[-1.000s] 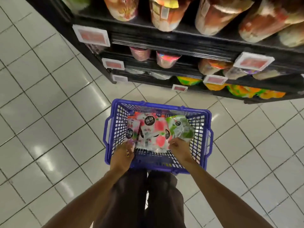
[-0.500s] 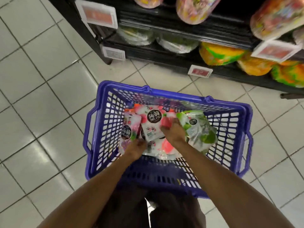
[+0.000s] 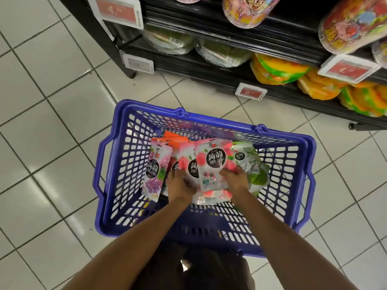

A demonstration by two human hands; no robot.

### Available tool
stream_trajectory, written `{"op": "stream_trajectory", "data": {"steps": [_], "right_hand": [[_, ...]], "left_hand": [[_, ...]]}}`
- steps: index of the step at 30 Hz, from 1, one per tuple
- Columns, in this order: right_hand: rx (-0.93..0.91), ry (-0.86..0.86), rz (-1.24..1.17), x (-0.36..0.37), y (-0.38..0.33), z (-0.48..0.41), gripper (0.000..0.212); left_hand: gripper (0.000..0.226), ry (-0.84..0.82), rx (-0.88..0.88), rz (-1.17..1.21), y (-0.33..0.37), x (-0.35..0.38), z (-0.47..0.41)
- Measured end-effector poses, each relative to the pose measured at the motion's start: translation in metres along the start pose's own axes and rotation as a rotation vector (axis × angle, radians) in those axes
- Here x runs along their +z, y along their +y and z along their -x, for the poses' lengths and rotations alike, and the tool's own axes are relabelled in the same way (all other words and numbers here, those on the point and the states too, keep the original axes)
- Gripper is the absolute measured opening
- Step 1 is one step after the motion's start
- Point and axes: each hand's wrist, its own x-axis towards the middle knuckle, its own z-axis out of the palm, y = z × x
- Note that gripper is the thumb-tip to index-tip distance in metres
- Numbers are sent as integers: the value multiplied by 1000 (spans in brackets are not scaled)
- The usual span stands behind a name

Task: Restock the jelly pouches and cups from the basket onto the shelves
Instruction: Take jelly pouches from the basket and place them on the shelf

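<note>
A blue plastic basket (image 3: 117, 164) stands on the tiled floor in front of me, holding several jelly pouches. My right hand (image 3: 234, 181) grips a pink peach pouch (image 3: 213, 162) by its lower edge, tilted up above the others. My left hand (image 3: 178, 185) reaches among the pouches beside a second pink pouch (image 3: 188, 160); what its fingers hold is hidden. A purple grape pouch (image 3: 156, 170) leans at the left, a green pouch (image 3: 253, 166) lies at the right, and orange packets (image 3: 173, 139) sit at the back.
Black shelves (image 3: 209, 65) run across the top right, with red and white price tags (image 3: 250, 92). The bottom shelf holds clear tubs (image 3: 169, 40) and orange-green jelly packs (image 3: 278, 70); big colourful jars (image 3: 247, 9) stand above. White floor tiles (image 3: 52, 101) surround the basket.
I have leaned closer to the basket. My right hand has lifted the pink peach pouch up off the pile. My left hand has moved in toward the middle pouches.
</note>
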Motion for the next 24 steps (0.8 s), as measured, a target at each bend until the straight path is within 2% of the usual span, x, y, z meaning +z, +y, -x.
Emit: {"op": "stream_trajectory", "data": {"steps": [4,8,10,12,14,17,19,20,22,24], "right_hand": [[-8,-28,-54,-22,16,-2,35],[0,-134,-168,-22,25,-1,32],[27,-165,-237,-20,26,-3,36],[34,-166,-205,-20,25,-3,37],[47,-185,-145,-21,24,-1,39],[54,-218,-102,-26,26,1,33],[60,-213,-96,-30,28,3,24],[60,-205,-96,-31,29,4,22],[59,-198,-88,-33,33,4,22],[56,-194,-69,-34,36,4,23]], "left_hand": [[94,44,-72,-137,5,2,-6],[113,45,-87,-235,8,11,-15],[109,60,-95,-218,13,11,-20],[101,38,-118,-96,17,11,-21],[84,-6,-171,40,19,9,-23],[52,-74,-277,116,14,3,-28],[29,-85,-264,182,8,2,-22],[25,-72,-222,156,6,2,-18],[30,-26,-156,96,3,6,-13],[51,-44,-203,198,8,6,-14]]}}
